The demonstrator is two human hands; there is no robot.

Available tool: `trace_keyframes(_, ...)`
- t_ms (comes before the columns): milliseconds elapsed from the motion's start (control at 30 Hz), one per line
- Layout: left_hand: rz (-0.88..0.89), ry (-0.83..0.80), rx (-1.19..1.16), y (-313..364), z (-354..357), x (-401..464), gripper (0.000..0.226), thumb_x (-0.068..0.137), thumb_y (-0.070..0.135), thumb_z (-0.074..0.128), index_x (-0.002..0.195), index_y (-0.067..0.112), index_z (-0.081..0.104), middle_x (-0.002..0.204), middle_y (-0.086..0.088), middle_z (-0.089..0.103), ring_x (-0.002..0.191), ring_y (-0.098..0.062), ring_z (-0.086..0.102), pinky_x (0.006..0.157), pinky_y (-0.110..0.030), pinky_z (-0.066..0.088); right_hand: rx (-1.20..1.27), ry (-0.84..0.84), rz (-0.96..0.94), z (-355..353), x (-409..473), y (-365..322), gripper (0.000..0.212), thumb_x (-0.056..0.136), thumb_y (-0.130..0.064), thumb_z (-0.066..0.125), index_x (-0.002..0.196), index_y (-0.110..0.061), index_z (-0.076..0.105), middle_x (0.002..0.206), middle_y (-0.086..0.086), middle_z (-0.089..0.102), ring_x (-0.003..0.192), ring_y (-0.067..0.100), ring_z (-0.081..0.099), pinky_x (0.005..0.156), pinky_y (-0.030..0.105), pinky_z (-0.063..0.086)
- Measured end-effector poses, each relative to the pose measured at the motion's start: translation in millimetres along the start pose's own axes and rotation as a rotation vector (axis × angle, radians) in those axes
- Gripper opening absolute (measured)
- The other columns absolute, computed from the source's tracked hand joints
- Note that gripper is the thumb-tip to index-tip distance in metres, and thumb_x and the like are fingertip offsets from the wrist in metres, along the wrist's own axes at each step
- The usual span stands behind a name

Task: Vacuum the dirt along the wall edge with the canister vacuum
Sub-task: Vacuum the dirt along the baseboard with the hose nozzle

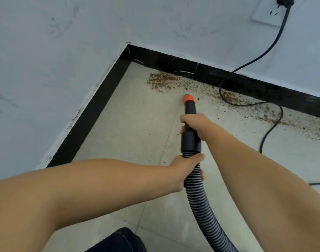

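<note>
My right hand [193,124] fingers wrap the black nozzle [189,106]; left hand [187,170] grasps the ribbed hose [197,200] just behind. Dirt [163,81] lies beyond the fingertips, along the baseboard [173,63].

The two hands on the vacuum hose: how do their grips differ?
The right hand grips the rigid black nozzle tube nearer the orange tip; the left hand holds the ribbed hose farther back. The right arm comes from the right, the left from the left. Both hands wrap around.

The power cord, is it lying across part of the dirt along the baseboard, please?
Yes, the black power cord loops over the brown dirt beside the baseboard, right of the nozzle.
</note>
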State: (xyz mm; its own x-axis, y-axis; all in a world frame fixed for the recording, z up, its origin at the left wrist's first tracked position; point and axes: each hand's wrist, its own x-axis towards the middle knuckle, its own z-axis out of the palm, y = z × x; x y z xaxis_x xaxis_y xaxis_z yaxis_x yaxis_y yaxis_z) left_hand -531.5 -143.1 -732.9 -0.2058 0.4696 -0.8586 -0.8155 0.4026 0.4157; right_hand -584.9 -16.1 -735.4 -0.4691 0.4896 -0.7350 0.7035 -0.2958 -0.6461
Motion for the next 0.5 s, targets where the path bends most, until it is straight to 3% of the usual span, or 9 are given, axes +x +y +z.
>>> trace_keyframes(333,0.085,0.140,-0.118,29,-52,-6,0.019,0.088,0.020,0.065,0.089,0.005,0.053,0.062,-0.009,0.058,0.046,-0.019,0.056,0.050,-0.026,0.050,-0.062,-0.265,-0.024,73,8,-39,0.027,0.084,-0.004,0.059,0.109,-0.003,0.047,0.069,0.011,0.059,0.042,0.018,0.060,0.047,0.025,0.054)
trace_keyframes(500,0.091,0.150,-0.078,29,-53,-1,0.020,0.088,0.019,0.066,0.093,0.005,0.053,0.064,-0.010,0.057,0.049,-0.020,0.056,0.051,-0.026,0.051,-0.001,-0.248,-0.010,69,13,-34,0.018,0.085,-0.005,0.058,0.098,-0.005,0.047,0.066,0.010,0.057,0.038,0.016,0.058,0.041,0.022,0.050)
